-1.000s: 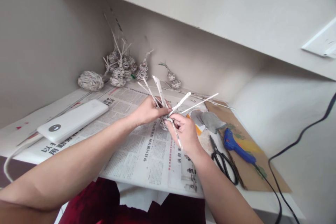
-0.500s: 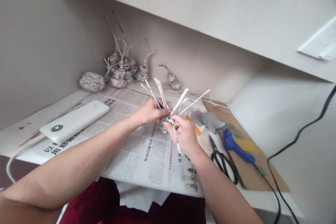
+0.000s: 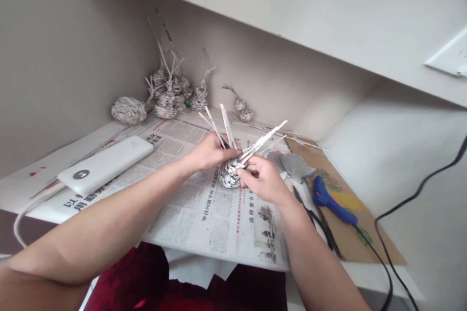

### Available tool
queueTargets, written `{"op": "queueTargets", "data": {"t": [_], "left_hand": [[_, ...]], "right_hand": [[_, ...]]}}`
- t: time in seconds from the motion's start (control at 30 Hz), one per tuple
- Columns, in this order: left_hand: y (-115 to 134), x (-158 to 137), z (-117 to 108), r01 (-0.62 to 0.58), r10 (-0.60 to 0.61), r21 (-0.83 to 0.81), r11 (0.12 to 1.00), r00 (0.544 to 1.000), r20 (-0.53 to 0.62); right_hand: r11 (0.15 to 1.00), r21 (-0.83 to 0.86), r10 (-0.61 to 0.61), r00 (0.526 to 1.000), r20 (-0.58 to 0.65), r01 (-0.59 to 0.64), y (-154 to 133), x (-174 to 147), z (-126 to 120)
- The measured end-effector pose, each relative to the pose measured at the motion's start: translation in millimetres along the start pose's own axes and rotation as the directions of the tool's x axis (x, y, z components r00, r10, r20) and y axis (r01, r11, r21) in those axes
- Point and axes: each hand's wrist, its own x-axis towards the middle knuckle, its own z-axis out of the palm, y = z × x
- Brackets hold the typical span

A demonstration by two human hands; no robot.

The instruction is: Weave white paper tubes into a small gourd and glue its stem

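A small round basket woven from rolled newspaper strips (image 3: 229, 175) is held over the newspaper between both hands. Several loose paper strips (image 3: 226, 126) fan up and outward from its top. My left hand (image 3: 211, 151) is closed on the basket's upper left rim, thumb lying across the top among the strips. On the right side, my right hand (image 3: 262, 177) pinches the basket's edge near the base of the right-leaning strips (image 3: 264, 138). Its fingertips are partly hidden behind the weaving.
Newspaper (image 3: 175, 209) covers the table. Several woven paper gourds (image 3: 166, 102) stand at the back left. A white power bank (image 3: 105, 163) with a cable lies left. To the right are black-handled scissors (image 3: 323, 228), a blue glue gun (image 3: 333, 201) and cardboard (image 3: 379, 248). A shelf panel (image 3: 292, 0) overhangs.
The strip that hung down over my right hand now points up to the right with the others. My right hand has shifted slightly right, and more of the basket's woven body shows.
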Motion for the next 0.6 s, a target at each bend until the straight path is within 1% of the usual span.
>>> {"op": "queueTargets", "data": {"t": [0.17, 0.4, 0.5, 0.6], "left_hand": [[-0.1, -1.2, 0.5, -0.024, 0.024, 0.021, 0.999, 0.999, 0.022], [0.6, -1.8, 1.7, -0.03, 0.029, 0.051, 0.998, 1.0, 0.009], [0.8, -2.0, 1.6, -0.043, 0.043, 0.044, 0.998, 0.999, -0.005], [0.5, -1.9, 1.9, -0.044, 0.044, 0.045, 0.998, 0.999, -0.003]], "right_hand": [[0.997, 0.025, 0.067, 0.998, 0.003, -0.067, 1.8, 1.3, 2.7], [0.992, 0.095, 0.081, 0.997, 0.018, -0.083, -1.4, 2.0, 4.3], [0.998, 0.031, 0.063, 0.998, -0.015, -0.062, -4.6, -0.1, 4.1], [0.992, -0.124, -0.005, 0.996, -0.094, -0.007, -7.7, -2.6, 4.0]]}}
